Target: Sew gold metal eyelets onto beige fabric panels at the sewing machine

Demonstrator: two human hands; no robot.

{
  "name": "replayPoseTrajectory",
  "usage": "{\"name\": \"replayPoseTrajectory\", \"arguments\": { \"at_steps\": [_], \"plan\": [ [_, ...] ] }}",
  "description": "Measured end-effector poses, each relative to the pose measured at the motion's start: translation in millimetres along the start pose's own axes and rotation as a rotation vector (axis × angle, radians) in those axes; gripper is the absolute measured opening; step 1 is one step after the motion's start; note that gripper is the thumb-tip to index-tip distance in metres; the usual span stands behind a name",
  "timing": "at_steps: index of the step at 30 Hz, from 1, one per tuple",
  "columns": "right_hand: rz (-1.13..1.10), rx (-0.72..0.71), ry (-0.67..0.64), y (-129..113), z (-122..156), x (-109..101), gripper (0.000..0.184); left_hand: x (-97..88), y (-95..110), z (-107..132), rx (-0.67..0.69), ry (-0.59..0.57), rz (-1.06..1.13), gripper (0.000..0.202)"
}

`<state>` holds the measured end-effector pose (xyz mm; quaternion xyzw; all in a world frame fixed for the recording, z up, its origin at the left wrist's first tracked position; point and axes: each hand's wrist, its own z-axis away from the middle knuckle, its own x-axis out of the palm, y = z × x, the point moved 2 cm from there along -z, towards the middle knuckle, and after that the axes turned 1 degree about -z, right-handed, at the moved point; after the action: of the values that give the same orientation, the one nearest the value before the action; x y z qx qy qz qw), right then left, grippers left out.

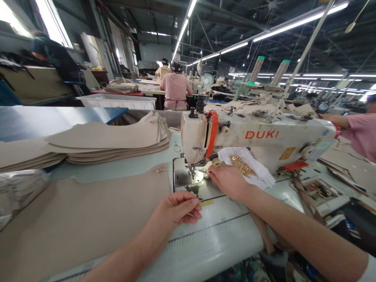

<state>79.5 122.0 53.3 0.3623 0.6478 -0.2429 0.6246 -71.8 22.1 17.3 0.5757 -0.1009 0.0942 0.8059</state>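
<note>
A white sewing machine (232, 133) with an orange lever guard stands on the pale table, its needle over the shiny metal bed plate (183, 178). My right hand (227, 180) reaches in beside the needle, fingers closed at the plate; what they grip is hidden. In front of the plate, my left hand (183, 207) is pinched, and anything between its fingertips is too small to name. To its left lies a flat beige panel (96, 211) with a small gold metal fitting (160, 170) near its corner. Gold metal rings (241, 165) are heaped on a white cloth (261, 174) behind my right hand.
A stack of beige panels (117, 139) rests at the left rear, near a clear plastic bag (22, 192). A printed ruler (205, 227) runs along the table front. At right is a small parts tray (323, 194). Other people work behind and to the right.
</note>
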Motion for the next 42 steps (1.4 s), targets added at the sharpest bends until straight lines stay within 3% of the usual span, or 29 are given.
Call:
{"name": "replayPoseTrajectory", "arguments": {
  "at_steps": [13, 19, 27, 37, 42],
  "plan": [
    [-0.026, 0.133, 0.012, -1, -24, 10, 0.028, 1.1, 2, 1, 0.007, 0.02, 0.015, 0.034],
    [-0.13, 0.105, 0.098, -9, -24, 5, 0.025, 1.8, 1, 2, 0.019, 0.045, 0.004, 0.029],
    [-0.335, 0.165, 0.069, -23, -29, 13, 0.021, -0.6, -2, -4, -0.018, 0.004, 0.02, 0.038],
    [-0.353, 0.167, 0.038, -27, -37, 23, 0.026, -0.1, -1, -5, -0.013, 0.001, 0.015, 0.037],
    [-0.35, 0.194, 0.087, -23, -33, 16, 0.027, -0.3, 0, -3, -0.018, 0.015, 0.02, 0.036]
  ]
}}
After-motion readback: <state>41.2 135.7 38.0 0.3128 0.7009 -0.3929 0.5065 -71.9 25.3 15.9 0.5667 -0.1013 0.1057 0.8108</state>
